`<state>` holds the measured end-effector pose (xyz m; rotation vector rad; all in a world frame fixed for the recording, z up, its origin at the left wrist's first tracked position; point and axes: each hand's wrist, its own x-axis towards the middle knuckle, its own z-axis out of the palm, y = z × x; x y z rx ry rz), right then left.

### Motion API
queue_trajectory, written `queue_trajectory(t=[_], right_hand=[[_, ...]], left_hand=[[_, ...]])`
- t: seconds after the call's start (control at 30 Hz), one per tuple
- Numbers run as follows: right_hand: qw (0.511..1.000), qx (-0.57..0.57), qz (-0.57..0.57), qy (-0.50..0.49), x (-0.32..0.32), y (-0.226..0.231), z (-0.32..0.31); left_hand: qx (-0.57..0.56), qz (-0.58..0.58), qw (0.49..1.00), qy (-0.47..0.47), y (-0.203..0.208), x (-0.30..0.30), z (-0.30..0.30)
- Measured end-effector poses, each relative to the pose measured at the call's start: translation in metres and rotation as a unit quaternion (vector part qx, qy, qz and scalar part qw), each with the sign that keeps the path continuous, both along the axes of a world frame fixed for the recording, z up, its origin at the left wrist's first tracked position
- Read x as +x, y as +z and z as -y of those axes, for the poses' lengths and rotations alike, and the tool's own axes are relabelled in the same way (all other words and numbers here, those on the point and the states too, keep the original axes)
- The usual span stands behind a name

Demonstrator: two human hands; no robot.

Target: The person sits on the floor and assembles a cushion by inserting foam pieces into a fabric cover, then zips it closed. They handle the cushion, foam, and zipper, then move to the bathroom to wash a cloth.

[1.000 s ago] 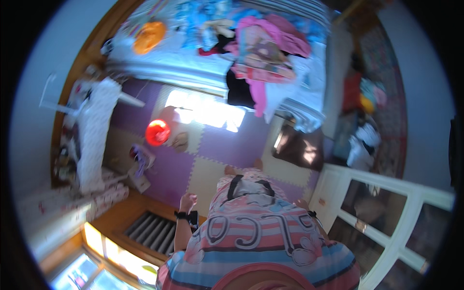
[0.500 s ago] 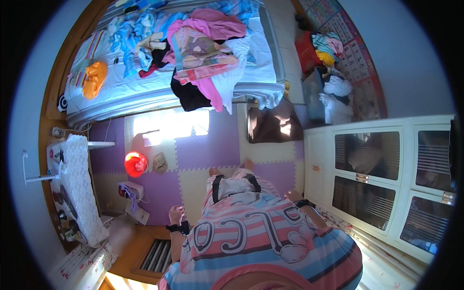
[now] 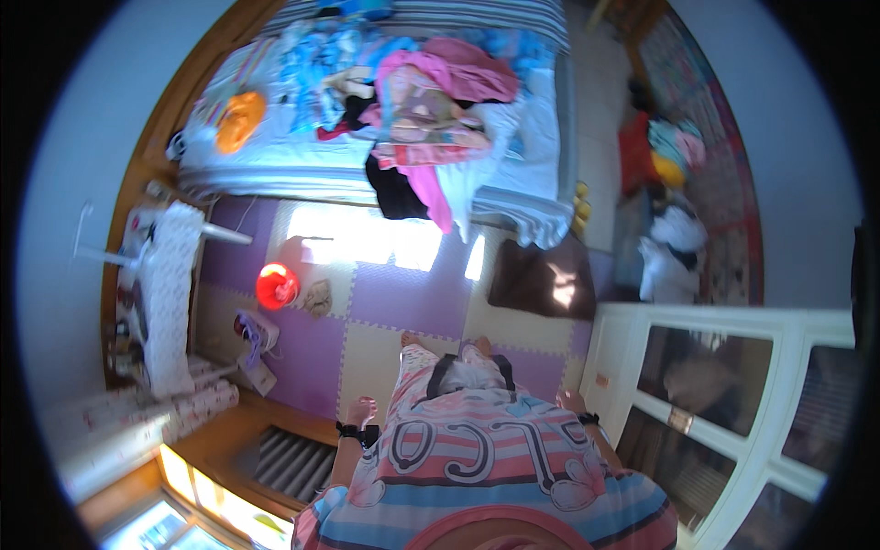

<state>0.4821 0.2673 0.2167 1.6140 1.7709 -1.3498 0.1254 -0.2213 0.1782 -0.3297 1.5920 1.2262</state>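
Left hand — loosely curled, no object visible, exact opening unclear; foam mat lies below. Right hand — grip cannot be told; white cabinet stands near, rightward. Ample clearance there serves best.

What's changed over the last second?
The view swung right, then partly back left, shifting the room in frame. Neither the left hand nor the right hand visibly took or released anything. The clothes on the bed and the red container on the mat stayed put.
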Motion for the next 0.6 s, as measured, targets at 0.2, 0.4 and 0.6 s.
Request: queue_trajectory(t=[0.2,0.4,0.6], right_hand=[[0.961,0.021,0.093,0.26,0.037,-0.043,-0.082],[0.862,0.082,0.088,0.493,-0.031,-0.076,-0.154],[0.978,0.042,-0.031,0.2,-0.204,-0.083,-0.16]], left_hand=[[-0.108,-0.11,0.986,0.057,0.039,0.069,-0.044],[-0.065,-0.036,0.962,0.264,0.021,0.134,-0.02],[-0.224,-0.403,0.833,-0.306,-0.039,0.207,0.033]])
